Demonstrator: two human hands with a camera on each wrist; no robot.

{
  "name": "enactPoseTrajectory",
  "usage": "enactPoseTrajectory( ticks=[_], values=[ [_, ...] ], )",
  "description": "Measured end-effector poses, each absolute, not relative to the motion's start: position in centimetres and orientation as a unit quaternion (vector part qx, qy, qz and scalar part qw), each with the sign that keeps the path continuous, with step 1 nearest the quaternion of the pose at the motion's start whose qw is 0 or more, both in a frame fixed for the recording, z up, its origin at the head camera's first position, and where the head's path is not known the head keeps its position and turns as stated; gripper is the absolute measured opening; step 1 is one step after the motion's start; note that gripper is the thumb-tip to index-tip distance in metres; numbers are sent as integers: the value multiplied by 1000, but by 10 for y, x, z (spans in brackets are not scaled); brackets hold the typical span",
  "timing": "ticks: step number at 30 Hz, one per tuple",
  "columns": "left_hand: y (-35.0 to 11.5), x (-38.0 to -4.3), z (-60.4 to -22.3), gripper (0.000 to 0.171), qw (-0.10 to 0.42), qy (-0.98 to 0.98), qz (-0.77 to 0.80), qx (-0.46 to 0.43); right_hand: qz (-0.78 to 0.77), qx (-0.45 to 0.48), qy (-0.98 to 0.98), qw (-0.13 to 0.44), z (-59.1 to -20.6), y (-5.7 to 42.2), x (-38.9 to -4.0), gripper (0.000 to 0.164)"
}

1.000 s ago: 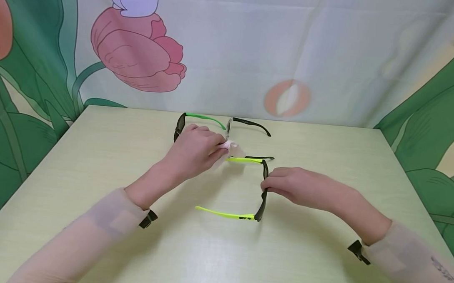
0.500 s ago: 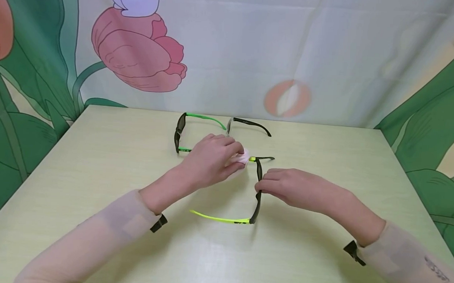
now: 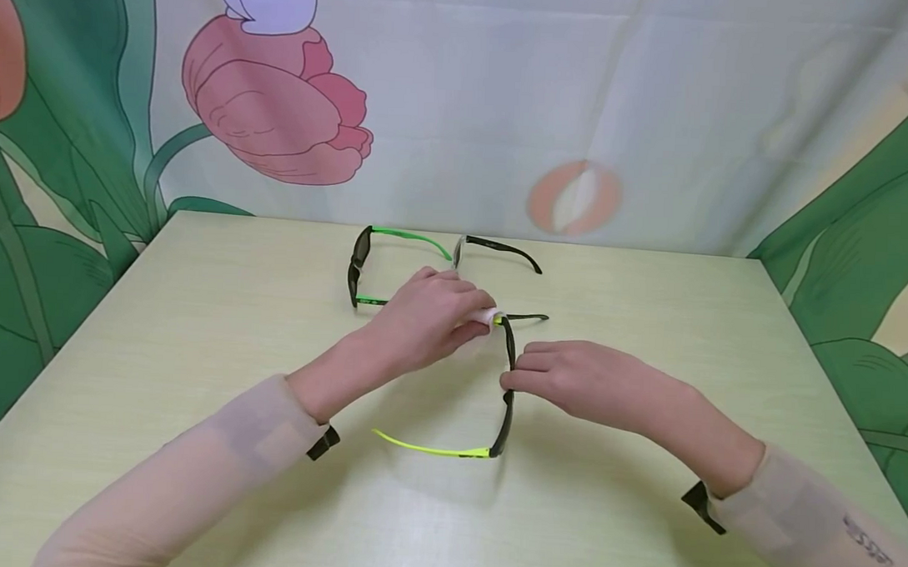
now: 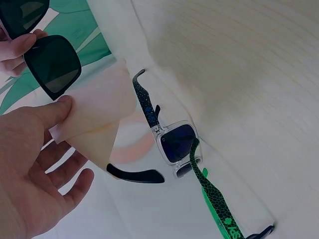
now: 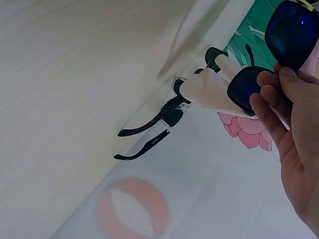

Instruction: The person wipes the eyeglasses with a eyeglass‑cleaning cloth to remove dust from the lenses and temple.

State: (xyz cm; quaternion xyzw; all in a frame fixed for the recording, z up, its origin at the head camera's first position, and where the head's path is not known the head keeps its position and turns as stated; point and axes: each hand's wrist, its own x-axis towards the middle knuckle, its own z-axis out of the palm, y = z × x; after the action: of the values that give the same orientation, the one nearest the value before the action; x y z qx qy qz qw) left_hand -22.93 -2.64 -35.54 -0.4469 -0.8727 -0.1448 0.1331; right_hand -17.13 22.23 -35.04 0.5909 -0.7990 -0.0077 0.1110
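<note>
Head view: fingers of the right hand pinch the yellow-armed sunglasses mid-frame above the table; those of the left hand grip a white cloth round the far arm. Too hard a tug could twist the sunglasses loose.

So there's a pale counter, green-armed sunglasses near its back edge, a clear-framed pair right by them, plus a curtain with a big pink tulip.
</note>
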Motion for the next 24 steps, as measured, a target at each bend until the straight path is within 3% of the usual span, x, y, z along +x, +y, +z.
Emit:
enactPoseTrajectory(
  ticks=[7,24],
  values=[
    [-22,-230,-353,12,106,-885,-105,-442,-43,607,-782,132,-351,221,-170,42],
    [-25,-241,-354,11,93,-894,-75,-431,-26,591,-797,124,-354,226,-174,44]
  ],
)
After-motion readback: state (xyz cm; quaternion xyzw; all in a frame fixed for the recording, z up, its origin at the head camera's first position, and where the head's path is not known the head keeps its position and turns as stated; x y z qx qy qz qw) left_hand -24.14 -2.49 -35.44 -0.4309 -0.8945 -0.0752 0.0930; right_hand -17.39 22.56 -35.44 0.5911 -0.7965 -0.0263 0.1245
